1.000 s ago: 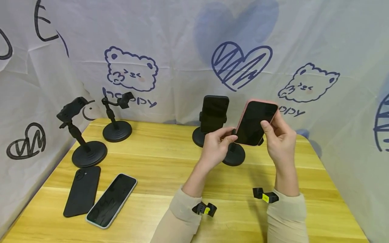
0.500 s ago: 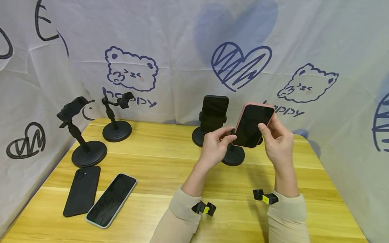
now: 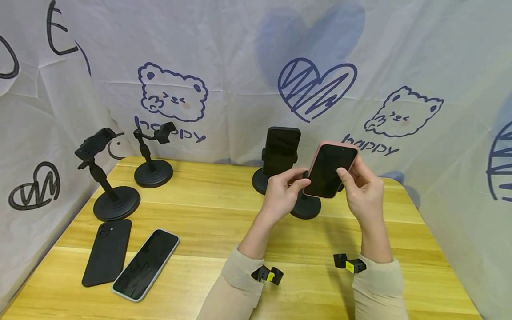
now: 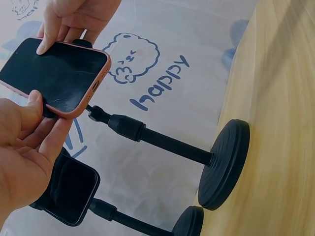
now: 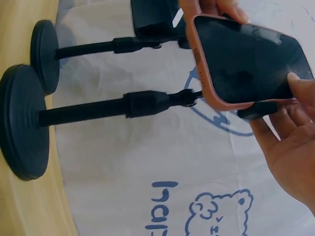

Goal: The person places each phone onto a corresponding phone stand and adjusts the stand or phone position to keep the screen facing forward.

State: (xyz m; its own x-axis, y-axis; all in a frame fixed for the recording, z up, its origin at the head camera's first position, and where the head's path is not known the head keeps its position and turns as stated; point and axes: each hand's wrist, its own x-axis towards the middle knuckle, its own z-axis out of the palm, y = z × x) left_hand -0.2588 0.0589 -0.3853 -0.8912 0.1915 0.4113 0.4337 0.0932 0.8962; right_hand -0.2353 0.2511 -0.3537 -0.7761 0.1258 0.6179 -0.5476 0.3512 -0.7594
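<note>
A phone in a pink case, dark screen toward me, leans in the clamp of a black phone holder with a round base. My right hand grips the phone's right side, thumb on the screen and fingers behind it. At the opposite edge my left hand pinches the holder's clamp arm, its thumb right at the case's rim. Black clamp ends show at both long edges of the phone in the wrist views. The clamp's back is hidden behind the phone.
Just behind stands another holder with a black phone in it. At the left are two holders without phones, one nearer and one farther. A face-down black phone and a white-edged phone lie on the wooden table.
The pink-cased phone has come down and slightly left, with my right hand moving along with it. My left hand stays nearly in place at the clamp.
</note>
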